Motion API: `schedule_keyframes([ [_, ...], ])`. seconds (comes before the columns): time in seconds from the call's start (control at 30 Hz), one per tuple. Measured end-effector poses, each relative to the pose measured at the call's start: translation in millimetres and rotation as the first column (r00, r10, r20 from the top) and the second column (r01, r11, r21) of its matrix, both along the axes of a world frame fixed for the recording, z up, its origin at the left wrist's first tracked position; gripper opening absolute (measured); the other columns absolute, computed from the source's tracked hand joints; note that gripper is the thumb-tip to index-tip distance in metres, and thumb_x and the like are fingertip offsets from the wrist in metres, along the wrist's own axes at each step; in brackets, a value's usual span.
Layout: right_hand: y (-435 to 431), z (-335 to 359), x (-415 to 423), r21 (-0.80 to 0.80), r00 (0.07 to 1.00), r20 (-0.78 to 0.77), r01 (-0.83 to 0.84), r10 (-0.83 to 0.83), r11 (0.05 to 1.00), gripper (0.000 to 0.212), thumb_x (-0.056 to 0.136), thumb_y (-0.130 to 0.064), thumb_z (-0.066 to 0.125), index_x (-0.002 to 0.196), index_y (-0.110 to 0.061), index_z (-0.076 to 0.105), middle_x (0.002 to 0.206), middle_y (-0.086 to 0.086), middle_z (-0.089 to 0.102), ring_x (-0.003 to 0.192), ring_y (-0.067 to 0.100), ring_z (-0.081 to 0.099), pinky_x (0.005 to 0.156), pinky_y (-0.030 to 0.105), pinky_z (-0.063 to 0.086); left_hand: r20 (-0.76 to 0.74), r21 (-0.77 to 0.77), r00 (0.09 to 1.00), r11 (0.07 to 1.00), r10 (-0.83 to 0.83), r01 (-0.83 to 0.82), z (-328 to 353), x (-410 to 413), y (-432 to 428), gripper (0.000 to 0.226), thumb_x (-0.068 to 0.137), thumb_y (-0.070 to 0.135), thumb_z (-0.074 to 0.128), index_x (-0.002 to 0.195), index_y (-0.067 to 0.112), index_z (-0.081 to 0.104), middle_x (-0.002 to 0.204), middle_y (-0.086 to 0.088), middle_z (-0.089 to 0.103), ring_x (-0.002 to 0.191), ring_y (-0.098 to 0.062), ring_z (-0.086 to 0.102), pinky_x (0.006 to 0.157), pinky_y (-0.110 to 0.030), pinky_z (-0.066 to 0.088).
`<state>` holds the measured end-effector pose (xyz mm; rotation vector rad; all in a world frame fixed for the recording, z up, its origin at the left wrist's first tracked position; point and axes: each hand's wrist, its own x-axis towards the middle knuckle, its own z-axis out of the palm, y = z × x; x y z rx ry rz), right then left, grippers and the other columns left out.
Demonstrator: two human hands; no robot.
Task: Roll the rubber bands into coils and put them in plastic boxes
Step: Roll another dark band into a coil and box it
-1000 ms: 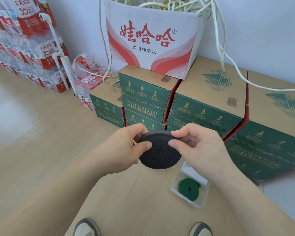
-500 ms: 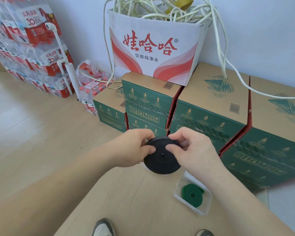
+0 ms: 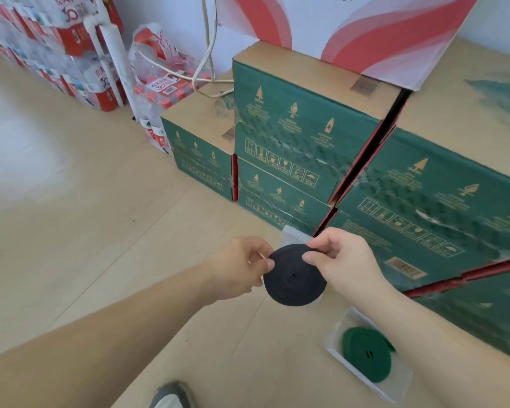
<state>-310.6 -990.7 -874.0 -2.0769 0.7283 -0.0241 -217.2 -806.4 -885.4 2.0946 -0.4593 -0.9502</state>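
Left hand [image 3: 236, 267] and right hand [image 3: 345, 260] pinch the black coil [image 3: 295, 278] by its rim, half hiding a clear box [image 3: 295, 234], with open floor [image 3: 86, 231] leftward.

Between left hand [image 3: 236, 267] and right hand [image 3: 346, 260] a coil [image 3: 294, 279], cartons [image 3: 301, 128] behind; plastic box [image 3: 401, 381] right.

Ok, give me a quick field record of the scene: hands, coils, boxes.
left hand: pinches black coil, left edge
right hand: pinches black coil, upper right edge
black coil: rolled flat, held off the floor
green coil: lying inside open clear plastic box, lower right
transparent piece behind black coil: partly hidden, possibly a second box
green cartons: stacked behind
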Motion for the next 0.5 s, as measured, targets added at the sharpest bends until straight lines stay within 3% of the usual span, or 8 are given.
schedule_keyframes([
  [0.13, -17.7, -55.5, 16.2, -0.053, 0.999, -0.045, -0.026, 0.024, 0.998, 0.013, 0.088, -0.009, 0.076, 0.084, -0.02, 0.07, 0.083, -0.008, 0.07, 0.071, 0.005, 0.059, 0.067, 0.021, 0.044, -0.01, 0.041, 0.999, 0.998, 0.041, -0.04, -64.7, 18.9, -19.9, 0.013, 0.101, 0.019, 0.056, 0.109, 0.022, 0.066, 0.099, -0.003, 0.072, 0.086, -0.023, 0.074, 0.077, -0.038, 0.063],
  [0.23, -31.6, -85.9, 21.2, -0.213, 0.997, -0.05, -0.067, 0.058, 0.975, 0.015, 0.092, -0.009, 0.07, 0.087, -0.022, 0.066, 0.086, -0.011, 0.069, 0.081, 0.016, 0.062, 0.074, 0.033, 0.051, 0.067, 0.134, 0.998, 0.991, 0.006, -0.015, -110.0, 30.4, -33.8, 0.028, 0.099, 0.013, 0.052, 0.123, 0.022, 0.062, 0.11, 0.001, 0.07, 0.091, -0.024, 0.069, 0.077, -0.032, 0.058],
  [0.3, -37.8, -102.0, 22.9, -0.313, 0.997, -0.027, -0.081, 0.077, 0.946, 0.014, 0.093, -0.008, 0.067, 0.09, -0.021, 0.065, 0.092, -0.008, 0.07, 0.09, 0.022, 0.063, 0.078, 0.037, 0.052, 0.168, 0.249, 0.981, 0.967, -0.099, 0.055, -135.2, 33.9, -39.8, 0.034, 0.101, 0.016, 0.053, 0.134, 0.023, 0.057, 0.128, 0.0, 0.063, 0.108, -0.022, 0.063, 0.09, -0.03, 0.052],
  [0.37, -42.1, -113.3, 26.5, -0.353, 0.996, 0.024, -0.071, 0.085, 0.933, 0.013, 0.093, -0.007, 0.066, 0.091, -0.02, 0.065, 0.09, -0.008, 0.069, 0.088, 0.021, 0.061, 0.076, 0.035, 0.05, 0.239, 0.328, 0.956, 0.941, -0.17, 0.085, -155.5, 34.3, -42.7, 0.037, 0.101, 0.022, 0.054, 0.139, 0.024, 0.054, 0.137, 0.0, 0.056, 0.12, -0.025, 0.059, 0.099, -0.035, 0.049],
  [0.5, -42.5, -129.8, 27.7, -0.362, 0.992, 0.089, -0.05, 0.088, 0.931, 0.011, 0.093, -0.008, 0.068, 0.09, -0.019, 0.068, 0.086, -0.011, 0.068, 0.082, 0.015, 0.059, 0.069, 0.029, 0.044, 0.248, 0.313, 0.955, 0.946, -0.163, 0.08, -182.8, 17.6, -44.5, 0.04, 0.102, 0.028, 0.054, 0.142, 0.024, 0.05, 0.14, 0.001, 0.057, 0.123, -0.022, 0.057, 0.101, -0.034, 0.047],
])
